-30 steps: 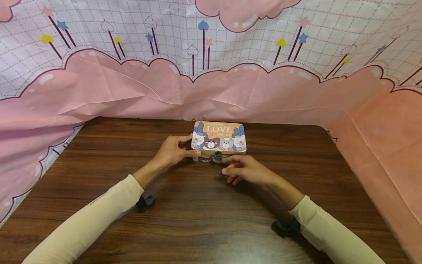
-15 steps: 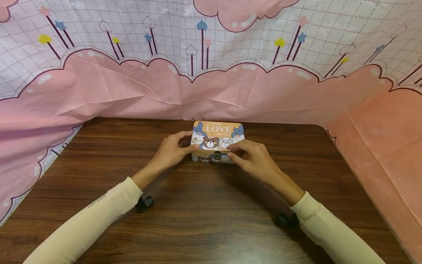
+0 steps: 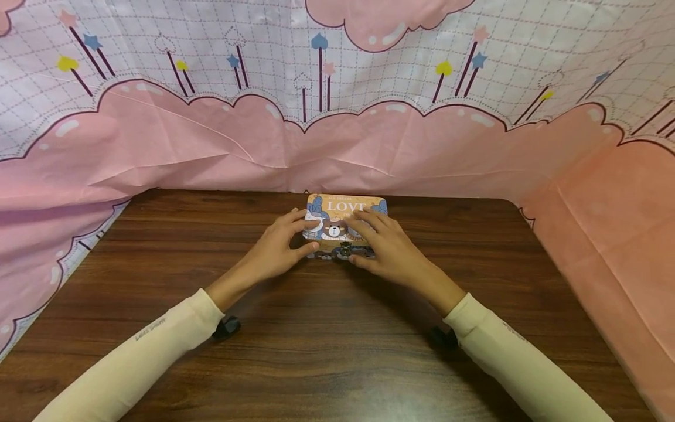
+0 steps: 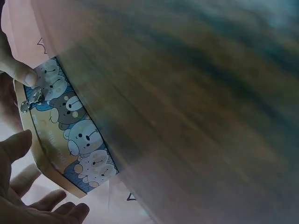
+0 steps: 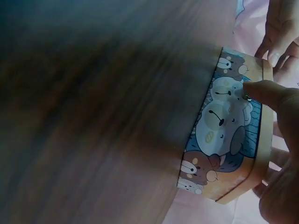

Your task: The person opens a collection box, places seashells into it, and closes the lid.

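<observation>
Looking down from the head camera, I see the bear-print box (image 3: 345, 225) sitting at the far middle of the wooden worktop (image 3: 316, 340), close to the pink cloud-patterned backdrop (image 3: 211, 140). My left hand (image 3: 276, 249) grips its left end, thumb at the front wall. My right hand (image 3: 387, 249) lies over the lid, fingers curled on it, thumb touching the metal clasp (image 3: 345, 251). The lid looks closed.

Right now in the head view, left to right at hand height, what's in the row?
Left sleeve → left hand → bear-print LOVE box → right hand → right sleeve → pink cloth backdrop.
</observation>
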The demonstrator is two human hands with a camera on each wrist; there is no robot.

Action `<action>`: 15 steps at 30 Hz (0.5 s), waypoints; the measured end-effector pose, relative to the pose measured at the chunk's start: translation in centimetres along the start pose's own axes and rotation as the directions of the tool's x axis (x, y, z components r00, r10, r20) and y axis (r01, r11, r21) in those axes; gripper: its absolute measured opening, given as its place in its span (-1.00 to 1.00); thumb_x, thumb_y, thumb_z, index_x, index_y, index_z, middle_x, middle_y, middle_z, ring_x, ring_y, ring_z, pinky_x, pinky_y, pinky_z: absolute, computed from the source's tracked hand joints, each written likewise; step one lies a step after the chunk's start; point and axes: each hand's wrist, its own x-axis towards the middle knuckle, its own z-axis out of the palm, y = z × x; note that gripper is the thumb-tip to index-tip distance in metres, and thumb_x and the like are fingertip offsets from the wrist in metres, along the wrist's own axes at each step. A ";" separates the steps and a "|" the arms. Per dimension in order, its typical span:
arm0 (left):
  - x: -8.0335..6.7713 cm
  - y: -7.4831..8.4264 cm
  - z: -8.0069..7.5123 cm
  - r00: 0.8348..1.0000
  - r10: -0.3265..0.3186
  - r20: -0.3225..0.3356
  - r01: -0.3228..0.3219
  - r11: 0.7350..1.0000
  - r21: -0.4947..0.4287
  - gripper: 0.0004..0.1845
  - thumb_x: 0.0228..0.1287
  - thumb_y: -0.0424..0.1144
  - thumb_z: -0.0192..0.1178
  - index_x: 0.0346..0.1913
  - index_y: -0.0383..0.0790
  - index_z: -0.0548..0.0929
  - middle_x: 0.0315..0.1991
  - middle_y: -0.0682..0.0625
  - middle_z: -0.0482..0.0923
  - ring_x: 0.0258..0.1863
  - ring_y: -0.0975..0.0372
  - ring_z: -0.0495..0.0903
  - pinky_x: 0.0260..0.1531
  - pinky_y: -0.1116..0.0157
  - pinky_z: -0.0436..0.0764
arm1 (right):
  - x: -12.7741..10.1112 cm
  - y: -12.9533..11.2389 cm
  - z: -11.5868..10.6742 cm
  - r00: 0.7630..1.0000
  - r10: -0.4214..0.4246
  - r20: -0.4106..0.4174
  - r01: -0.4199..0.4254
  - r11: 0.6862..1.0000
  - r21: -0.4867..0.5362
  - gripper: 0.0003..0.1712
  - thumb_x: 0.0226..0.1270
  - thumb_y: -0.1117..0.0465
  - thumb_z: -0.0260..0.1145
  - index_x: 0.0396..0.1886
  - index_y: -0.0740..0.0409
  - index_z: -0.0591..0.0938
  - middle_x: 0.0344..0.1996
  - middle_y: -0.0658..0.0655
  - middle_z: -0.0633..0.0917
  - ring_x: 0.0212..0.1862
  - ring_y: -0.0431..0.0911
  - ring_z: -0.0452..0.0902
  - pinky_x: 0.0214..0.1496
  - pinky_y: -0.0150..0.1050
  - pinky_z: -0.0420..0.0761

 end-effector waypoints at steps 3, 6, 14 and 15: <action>-0.1 0.0 0.1 0.998 0.050 0.027 -0.051 0.998 0.025 -0.42 0.50 0.04 0.26 0.49 0.02 0.50 0.66 -0.16 0.13 0.70 -0.07 -0.09 0.63 -0.30 0.08 | 0.1 0.0 0.3 0.999 0.022 0.033 -0.022 1.000 -0.015 -0.09 0.41 -0.15 0.43 0.63 -0.07 0.28 0.59 0.20 0.32 0.66 0.27 0.05 0.60 0.45 0.22; 0.0 0.0 0.2 0.989 0.127 0.077 -0.132 0.989 0.062 -0.41 0.56 0.05 0.17 0.55 0.02 0.41 0.68 -0.16 0.07 0.71 -0.06 -0.14 0.64 -0.28 0.08 | 0.1 0.1 0.5 0.998 0.038 0.045 -0.037 0.999 -0.025 -0.07 0.43 -0.17 0.40 0.65 -0.06 0.24 0.61 0.22 0.28 0.66 0.30 0.02 0.60 0.46 0.21; 0.7 0.9 0.0 0.974 0.183 0.137 -0.204 0.966 0.158 -0.50 0.62 -0.11 0.11 0.53 -0.05 0.45 0.58 -0.13 0.31 0.60 -0.04 0.24 0.61 -0.12 0.30 | 0.1 -0.2 0.7 0.995 0.064 0.081 -0.062 0.998 -0.033 -0.12 0.51 -0.15 0.32 0.67 -0.03 0.20 0.64 0.23 0.22 0.68 0.27 -0.03 0.63 0.43 0.18; 0.8 1.0 -0.1 0.974 0.181 0.132 -0.202 0.965 0.166 -0.51 0.62 -0.13 0.12 0.51 -0.05 0.47 0.56 -0.13 0.34 0.58 -0.05 0.28 0.60 -0.11 0.33 | 0.1 -0.2 0.7 0.995 0.064 0.081 -0.061 0.997 -0.036 -0.12 0.52 -0.14 0.31 0.67 -0.03 0.20 0.64 0.23 0.21 0.67 0.27 -0.02 0.63 0.43 0.18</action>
